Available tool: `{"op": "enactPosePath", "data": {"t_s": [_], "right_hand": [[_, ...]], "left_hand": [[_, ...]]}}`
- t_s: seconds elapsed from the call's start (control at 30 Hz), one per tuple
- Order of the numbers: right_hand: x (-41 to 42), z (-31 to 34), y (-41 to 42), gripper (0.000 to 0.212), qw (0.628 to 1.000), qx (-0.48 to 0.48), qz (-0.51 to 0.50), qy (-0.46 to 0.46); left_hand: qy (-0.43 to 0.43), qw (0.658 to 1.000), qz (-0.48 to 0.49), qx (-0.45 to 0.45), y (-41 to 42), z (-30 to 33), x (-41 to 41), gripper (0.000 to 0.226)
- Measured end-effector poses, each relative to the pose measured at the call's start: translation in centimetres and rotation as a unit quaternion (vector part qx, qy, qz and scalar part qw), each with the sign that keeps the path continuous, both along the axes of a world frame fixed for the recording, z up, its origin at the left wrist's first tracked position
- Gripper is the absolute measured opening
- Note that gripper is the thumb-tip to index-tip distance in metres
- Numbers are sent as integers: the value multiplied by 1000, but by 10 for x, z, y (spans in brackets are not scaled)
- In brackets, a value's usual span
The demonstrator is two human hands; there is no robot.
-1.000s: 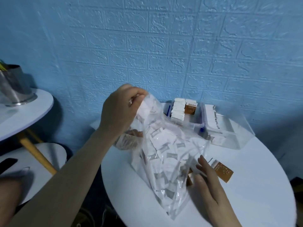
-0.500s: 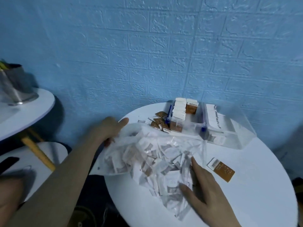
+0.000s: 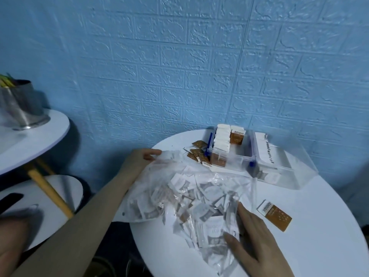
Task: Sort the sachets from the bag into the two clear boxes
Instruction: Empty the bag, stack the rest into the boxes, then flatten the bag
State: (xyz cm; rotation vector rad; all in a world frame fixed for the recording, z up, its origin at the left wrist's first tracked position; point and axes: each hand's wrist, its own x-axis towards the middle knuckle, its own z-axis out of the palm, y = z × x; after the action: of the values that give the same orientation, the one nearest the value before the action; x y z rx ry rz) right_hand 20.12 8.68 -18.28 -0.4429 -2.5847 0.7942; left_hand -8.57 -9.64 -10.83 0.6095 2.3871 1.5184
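Note:
A clear plastic bag (image 3: 191, 198) full of several white and brown sachets lies flat on the round white table (image 3: 299, 246). My left hand (image 3: 142, 158) holds the bag's far left edge, fingers over the plastic. My right hand (image 3: 253, 244) lies flat on the bag's near right end, fingers straight. Behind the bag stand two clear boxes: the left box (image 3: 229, 156) holds rows of white and brown sachets, the right box (image 3: 279, 166) holds white ones. One brown sachet (image 3: 275, 214) lies alone right of the bag. Several brown sachets (image 3: 197, 152) lie left of the boxes.
A blue brick-pattern wall rises right behind the table. To the left stands a second white table (image 3: 36, 140) with a metal bucket (image 3: 20, 104) on it, and a lower white stool (image 3: 40, 206) beneath. The near right part of the table is bare.
My left hand lowered the bag from held upright to lying flat, and the sachets spread out inside. My right hand slid over the bag's near end.

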Motion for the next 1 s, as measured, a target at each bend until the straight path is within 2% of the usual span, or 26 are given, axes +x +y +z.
{"op": "enactPosePath", "data": {"t_s": [0.07, 0.13, 0.2, 0.27, 0.33, 0.37, 0.47, 0.53, 0.6, 0.67, 0.73, 0.77, 0.9, 0.93, 1.0], "right_hand": [[-1, -1, 0, 85, 1000, -10, 7, -6], [-3, -3, 1, 87, 1000, -12, -2, 3], [-2, -1, -1, 89, 1000, -12, -4, 15], [-2, 0, -2, 87, 1000, -2, -4, 22], [-2, -1, -3, 84, 1000, 4, -5, 23], [-2, -1, -2, 83, 1000, -1, -3, 27], [-2, -3, -2, 80, 999, 11, 0, 43], [-2, -5, -1, 77, 999, 9, 4, 49], [-2, -7, 0, 77, 998, 18, 6, 52], [-2, -8, 1, 78, 998, 23, 9, 52], [-2, -8, 1, 78, 998, 26, 10, 54], [-2, -8, 0, 78, 998, 27, 11, 55], [-3, -7, -1, 78, 998, 21, 9, 57], [-3, -7, -1, 78, 998, 20, 9, 60], [-2, -6, -2, 78, 998, 13, 6, 63]], "left_hand": [[140, 988, 48, -47, -3, 8, -5, 29], [268, 958, 73, -68, -5, 28, -3, 24], [405, 906, 78, -101, -3, 49, 0, 31], [485, 865, 54, -119, -1, 63, 0, 43], [487, 864, 33, -123, 1, 72, 1, 54], [464, 881, 15, -96, 3, 74, 2, 56], [283, 956, -80, 3, 11, 71, 11, 64], [150, 984, -97, 18, 17, 66, 16, 63], [60, 995, -73, 19, 19, 65, 19, 45], [82, 994, -57, -33, 20, 65, 21, 12], [176, 977, -42, -113, 20, 58, 18, 35], [224, 968, -17, -111, 21, 56, 16, 43], [316, 944, 99, 13, 23, 63, 11, 45], [332, 935, 123, 18, 21, 66, 10, 46], [356, 923, 146, -28, 15, 62, 8, 44]]}}
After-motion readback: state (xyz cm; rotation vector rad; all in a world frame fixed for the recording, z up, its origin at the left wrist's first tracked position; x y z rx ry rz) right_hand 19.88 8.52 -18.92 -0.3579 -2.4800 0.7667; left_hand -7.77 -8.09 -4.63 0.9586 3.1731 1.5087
